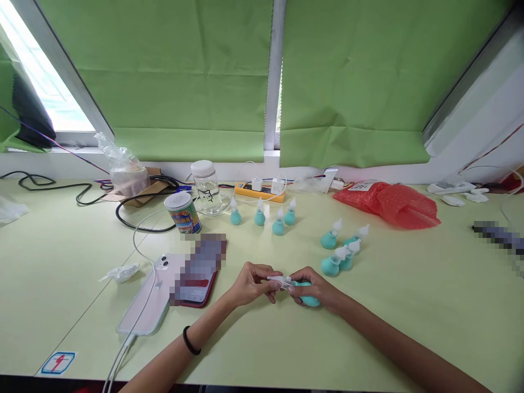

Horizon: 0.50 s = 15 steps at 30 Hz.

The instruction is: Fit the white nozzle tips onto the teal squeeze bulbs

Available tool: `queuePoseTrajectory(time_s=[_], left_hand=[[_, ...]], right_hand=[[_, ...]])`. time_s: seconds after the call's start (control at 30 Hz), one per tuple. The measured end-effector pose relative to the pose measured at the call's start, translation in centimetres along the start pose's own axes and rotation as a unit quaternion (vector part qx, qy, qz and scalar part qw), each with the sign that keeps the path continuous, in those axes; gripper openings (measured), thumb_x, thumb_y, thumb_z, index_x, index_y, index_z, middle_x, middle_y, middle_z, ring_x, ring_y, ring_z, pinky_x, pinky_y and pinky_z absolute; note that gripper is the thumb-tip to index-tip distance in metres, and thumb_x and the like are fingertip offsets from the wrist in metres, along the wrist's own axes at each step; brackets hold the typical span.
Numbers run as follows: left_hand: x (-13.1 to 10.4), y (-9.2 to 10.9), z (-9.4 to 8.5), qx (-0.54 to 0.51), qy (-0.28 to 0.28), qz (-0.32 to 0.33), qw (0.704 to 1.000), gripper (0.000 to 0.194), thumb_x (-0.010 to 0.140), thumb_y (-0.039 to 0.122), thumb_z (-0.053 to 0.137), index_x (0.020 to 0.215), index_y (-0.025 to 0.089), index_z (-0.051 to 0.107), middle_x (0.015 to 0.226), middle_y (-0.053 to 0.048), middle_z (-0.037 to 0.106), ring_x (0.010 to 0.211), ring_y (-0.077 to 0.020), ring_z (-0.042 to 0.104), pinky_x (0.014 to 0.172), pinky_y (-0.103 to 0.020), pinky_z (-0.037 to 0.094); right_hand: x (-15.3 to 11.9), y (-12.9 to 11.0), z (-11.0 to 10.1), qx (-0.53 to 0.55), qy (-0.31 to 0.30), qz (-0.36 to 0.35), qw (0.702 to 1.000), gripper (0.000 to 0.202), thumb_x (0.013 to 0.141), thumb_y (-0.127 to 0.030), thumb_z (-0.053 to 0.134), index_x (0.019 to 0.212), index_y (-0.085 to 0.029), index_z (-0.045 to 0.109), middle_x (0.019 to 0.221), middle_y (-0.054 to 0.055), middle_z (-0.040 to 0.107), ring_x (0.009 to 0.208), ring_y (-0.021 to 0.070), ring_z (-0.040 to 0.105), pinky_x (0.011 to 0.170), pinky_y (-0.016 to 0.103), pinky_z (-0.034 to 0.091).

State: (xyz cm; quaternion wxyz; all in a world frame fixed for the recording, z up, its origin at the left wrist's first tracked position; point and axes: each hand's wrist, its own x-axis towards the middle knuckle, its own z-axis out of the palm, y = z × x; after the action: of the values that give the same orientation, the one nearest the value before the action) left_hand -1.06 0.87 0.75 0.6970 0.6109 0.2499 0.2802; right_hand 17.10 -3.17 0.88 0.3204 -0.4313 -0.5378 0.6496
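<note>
Currently, both hands meet above the near middle of the pale yellow-green worktop. The left hand pinches a translucent white tapered nozzle between thumb and fingers, while the right hand curls closely around a rounded teal bulb, its fingertips near the clear collar between the two parts. Fingers cover much of that joint, so whether it is fully seated cannot be told. The bulb looks soft; too hard a squeeze could probably buckle it, and a crooked push or twist could leave the nozzle askew. The narrow tip offers little to grip, so it might slip from the left hand. Four matching teal-and-white bulbs stand clustered beyond the right hand, near enough that a careless sweep of that forearm could topple one.
</note>
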Motion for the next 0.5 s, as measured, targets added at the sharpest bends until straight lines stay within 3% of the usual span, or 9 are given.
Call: queuePoseTrajectory(time_s=[0.27,0.5], left_hand=[[-0.1,0.5,0.3,0.015,0.014,0.011,1.000,0.031,0.061,0.034,0.063,0.080,0.010,0.067,0.066,-0.003,0.052,0.049,-0.0093,0.050,0.045,-0.025,0.048],[0.1,1.8,0.3,-0.004,0.083,0.055,0.995,0.038,0.061,0.032,0.064,0.091,0.009,0.062,0.075,-0.007,0.056,0.066,-0.0131,0.051,0.055,-0.026,0.050]], right_hand=[[-0.2,0.0,0.0,-0.030,0.004,-0.021,0.999,0.027,0.065,-0.040,0.059,0.064,-0.013,0.057,0.049,-0.002,0.045,0.046,0.0074,0.040,0.044,0.020,0.033],[0.0,-1.5,-0.1,-0.132,0.074,-0.144,0.978,0.025,0.071,-0.039,0.053,0.081,-0.017,0.059,0.077,0.002,0.056,0.075,0.0156,0.051,0.068,0.026,0.041]])
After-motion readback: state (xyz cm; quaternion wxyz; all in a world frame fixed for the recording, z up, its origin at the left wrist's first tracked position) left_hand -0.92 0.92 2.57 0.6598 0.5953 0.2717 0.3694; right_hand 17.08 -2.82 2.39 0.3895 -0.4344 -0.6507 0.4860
